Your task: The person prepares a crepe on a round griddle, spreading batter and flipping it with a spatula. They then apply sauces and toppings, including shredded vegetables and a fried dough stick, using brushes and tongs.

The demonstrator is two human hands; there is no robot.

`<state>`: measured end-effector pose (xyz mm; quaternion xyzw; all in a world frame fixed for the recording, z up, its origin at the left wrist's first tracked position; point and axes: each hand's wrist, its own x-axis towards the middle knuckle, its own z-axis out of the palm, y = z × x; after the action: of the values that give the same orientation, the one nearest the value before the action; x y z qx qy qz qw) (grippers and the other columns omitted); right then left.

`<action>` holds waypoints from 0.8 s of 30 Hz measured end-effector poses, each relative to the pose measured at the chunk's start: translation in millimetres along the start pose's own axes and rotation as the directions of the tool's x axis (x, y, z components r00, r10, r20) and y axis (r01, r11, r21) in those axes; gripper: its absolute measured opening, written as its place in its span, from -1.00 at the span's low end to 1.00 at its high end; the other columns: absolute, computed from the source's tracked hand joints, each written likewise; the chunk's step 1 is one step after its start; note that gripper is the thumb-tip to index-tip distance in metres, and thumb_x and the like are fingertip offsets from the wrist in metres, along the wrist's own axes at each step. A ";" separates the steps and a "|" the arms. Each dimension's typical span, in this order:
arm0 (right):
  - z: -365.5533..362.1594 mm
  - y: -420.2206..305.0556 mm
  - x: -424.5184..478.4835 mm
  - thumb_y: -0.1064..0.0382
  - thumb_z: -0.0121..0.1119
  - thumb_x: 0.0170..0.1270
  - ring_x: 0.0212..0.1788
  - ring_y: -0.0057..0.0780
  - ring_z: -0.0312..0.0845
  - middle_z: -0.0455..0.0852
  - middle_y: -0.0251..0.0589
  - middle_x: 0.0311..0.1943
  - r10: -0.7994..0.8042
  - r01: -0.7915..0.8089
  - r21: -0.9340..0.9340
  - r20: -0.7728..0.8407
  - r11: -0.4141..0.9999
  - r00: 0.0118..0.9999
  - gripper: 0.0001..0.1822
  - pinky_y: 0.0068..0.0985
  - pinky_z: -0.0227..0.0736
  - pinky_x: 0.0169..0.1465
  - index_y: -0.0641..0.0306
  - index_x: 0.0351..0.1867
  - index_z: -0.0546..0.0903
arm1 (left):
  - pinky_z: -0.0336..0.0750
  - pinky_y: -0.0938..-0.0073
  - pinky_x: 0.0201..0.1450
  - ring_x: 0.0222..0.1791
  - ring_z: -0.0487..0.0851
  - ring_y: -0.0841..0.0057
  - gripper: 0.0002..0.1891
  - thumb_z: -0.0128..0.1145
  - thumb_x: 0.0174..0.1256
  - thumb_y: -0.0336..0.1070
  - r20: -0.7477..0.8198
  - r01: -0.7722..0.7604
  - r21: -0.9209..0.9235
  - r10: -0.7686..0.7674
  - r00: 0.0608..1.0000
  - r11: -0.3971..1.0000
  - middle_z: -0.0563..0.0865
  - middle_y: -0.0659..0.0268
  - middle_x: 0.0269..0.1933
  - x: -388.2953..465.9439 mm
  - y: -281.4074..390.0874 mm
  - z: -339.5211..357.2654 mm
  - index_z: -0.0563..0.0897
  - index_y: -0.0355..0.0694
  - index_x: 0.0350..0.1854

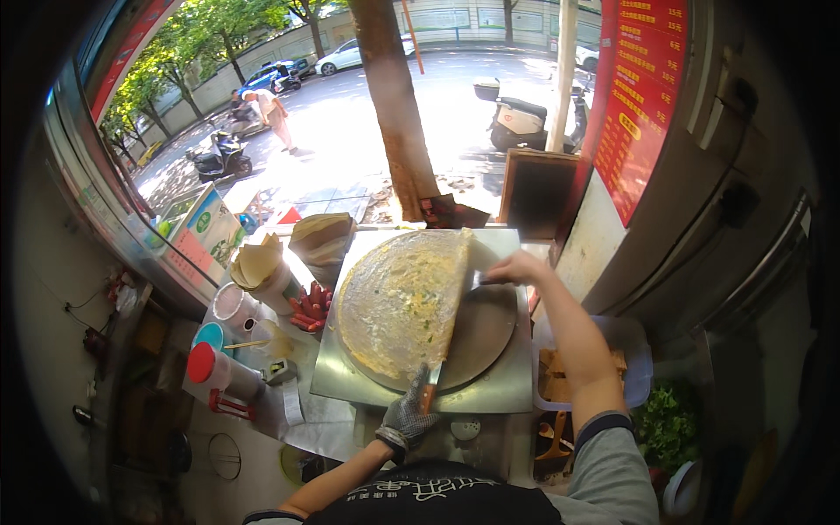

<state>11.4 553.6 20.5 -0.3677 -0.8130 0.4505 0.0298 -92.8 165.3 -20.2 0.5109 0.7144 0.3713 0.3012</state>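
A thin crepe with egg and green herbs (400, 302) lies on a round griddle plate (489, 328), its right edge folded over or lifted so that the plate's right part is bare. My left hand (410, 413), in a grey knit glove, grips the wooden handle of a metal spatula (430, 390) at the crepe's lower right edge. My bare right hand (515, 269) is closed on the dark handle of a second tool (477, 280), whose metal blade meets the crepe's upper right edge; the blade is partly hidden.
Left of the griddle stand red sausages (312, 308), paper bags (321, 239), a red-lidded container (210, 364) and a small label printer or dispenser (281, 371). To the right are a plastic bin with fried pieces (636, 361) and leafy greens (669, 420). A person (269, 115) walks outside.
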 end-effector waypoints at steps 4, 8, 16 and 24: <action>5.5 -37.6 18.6 -0.01 0.43 0.05 -0.56 -0.65 0.42 0.72 -0.41 -0.47 0.002 0.000 -0.015 0.096 1.000 0.995 -0.65 -0.60 0.33 -0.50 0.11 -0.19 0.79 | 0.53 0.07 0.02 -0.01 0.59 -0.16 0.09 0.36 -0.07 -0.22 -0.045 -0.011 0.097 0.015 0.999 0.995 0.61 -0.05 0.10 -2.2 -1.8 -2.7 -0.08 0.05 0.52; -47.1 -46.6 17.8 0.06 0.44 0.04 -0.71 -0.73 0.26 0.69 -0.47 -0.59 -0.014 0.021 -0.126 0.060 0.992 0.998 -0.75 -0.65 0.15 -0.64 0.14 -0.34 0.81 | 0.54 0.06 -0.03 -0.06 0.60 -0.16 0.08 0.35 -0.06 -0.20 -0.059 0.052 0.122 -0.045 0.997 0.991 0.65 -0.05 0.03 -7.0 6.2 -8.0 -0.08 0.04 0.52; -36.0 -36.1 85.7 -0.02 0.53 -0.12 -0.67 -0.65 0.40 0.68 -0.34 -0.62 -0.078 0.074 -0.088 -0.050 0.993 0.996 -0.67 -0.59 0.31 -0.55 0.14 -0.41 0.81 | 0.57 0.06 -0.07 -0.09 0.61 -0.15 0.06 0.33 -0.04 -0.16 -0.143 -0.049 0.143 0.069 0.987 0.989 0.51 0.06 0.25 -6.3 13.2 -20.6 -0.05 0.03 0.52; -76.3 -43.3 77.9 0.09 0.55 -0.15 -0.64 -0.60 0.46 0.65 -0.33 -0.66 -0.064 0.069 -0.133 0.039 0.989 0.997 -0.70 -0.53 0.34 -0.56 0.29 -0.50 0.77 | 0.56 0.18 0.04 0.07 0.59 -0.03 0.05 0.32 -0.04 -0.19 -0.129 -0.019 0.106 0.033 0.991 0.994 0.47 0.04 0.30 0.8 26.5 -37.5 -0.04 -0.02 0.53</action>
<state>-41.1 642.5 76.3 -0.3336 -0.8538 0.3996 0.0058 -110.0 163.0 22.4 0.5098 0.7443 0.3701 0.2218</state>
